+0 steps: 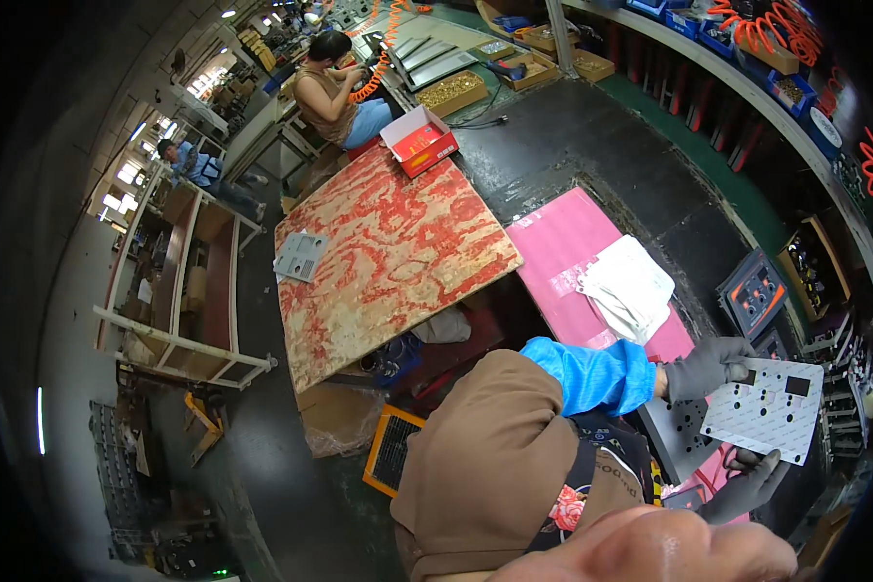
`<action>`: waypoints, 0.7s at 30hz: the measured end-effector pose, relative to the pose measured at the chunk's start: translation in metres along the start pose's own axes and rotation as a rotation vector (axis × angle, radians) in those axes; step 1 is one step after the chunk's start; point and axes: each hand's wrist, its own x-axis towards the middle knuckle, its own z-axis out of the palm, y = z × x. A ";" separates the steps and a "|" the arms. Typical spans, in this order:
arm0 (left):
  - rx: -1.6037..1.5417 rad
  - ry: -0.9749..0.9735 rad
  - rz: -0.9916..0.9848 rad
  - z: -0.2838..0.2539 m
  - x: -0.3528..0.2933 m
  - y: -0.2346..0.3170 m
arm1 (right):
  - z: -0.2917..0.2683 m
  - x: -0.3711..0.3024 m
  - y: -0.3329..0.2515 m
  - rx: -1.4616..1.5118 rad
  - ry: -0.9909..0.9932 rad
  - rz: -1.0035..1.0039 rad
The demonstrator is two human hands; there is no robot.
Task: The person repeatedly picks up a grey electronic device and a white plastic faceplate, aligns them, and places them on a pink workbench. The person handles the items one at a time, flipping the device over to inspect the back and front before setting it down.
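Observation:
A flat white panel sheet (764, 412) with rectangular cutouts and round holes is held up at the right, its face printed with faint marks. My left hand (706, 369), in a grey glove below a blue sleeve, pinches the sheet's upper left corner. The grey-gloved fingers of my right hand (752, 483) are closed on its lower edge. Partly behind the sheet, a grey panel (671, 434) with dark holes lies on the work surface. Dark panels with orange markings (753, 291) are just beyond my left hand.
White sheets (629, 287) are piled on a pink surface (565, 233). A red-stained wooden board (388, 252) carries a red box (419, 142) and a grey panel (301, 256). Another person (330, 97) sits beyond it. Metal racks (179, 281) stand left; parts bins (791, 92) line the upper right.

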 end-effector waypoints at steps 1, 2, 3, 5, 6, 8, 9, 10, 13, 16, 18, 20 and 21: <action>0.031 -0.019 0.014 0.000 0.001 -0.001 | -0.001 0.003 -0.001 0.024 0.010 0.008; 0.062 -0.038 0.029 -0.001 0.001 -0.001 | -0.005 0.007 0.000 0.019 0.013 0.015; 0.165 -0.029 0.098 -0.002 0.004 -0.004 | -0.010 0.011 0.002 0.016 0.019 0.022; 0.371 -0.011 0.236 -0.007 0.008 -0.008 | -0.015 0.013 0.008 -0.043 0.062 0.016; 0.483 0.112 0.283 -0.006 0.007 -0.002 | -0.015 0.013 0.008 -0.101 0.094 0.004; 0.704 0.358 0.375 0.000 0.006 0.013 | -0.011 0.013 0.008 -0.310 0.125 -0.302; 0.598 0.224 0.308 0.004 0.004 0.020 | -0.002 0.012 0.004 -0.450 0.121 -0.600; 0.490 0.091 0.240 0.009 0.002 0.027 | 0.001 0.012 0.007 -0.561 0.078 -0.707; 0.248 -0.108 -0.049 0.030 -0.020 0.074 | 0.001 0.012 0.039 -0.804 -0.131 -0.662; 0.167 -0.150 -0.105 0.034 -0.021 0.077 | 0.025 0.000 0.047 -0.642 -0.107 -0.781; 0.085 -0.161 -0.164 0.031 -0.023 0.077 | 0.034 -0.011 0.039 -0.507 -0.109 -0.679; 0.047 -0.158 -0.179 0.029 -0.024 0.076 | 0.040 -0.024 0.029 -0.427 -0.116 -0.432; 0.047 -0.140 -0.165 0.029 -0.025 0.072 | 0.042 -0.024 0.033 -0.382 -0.131 -0.400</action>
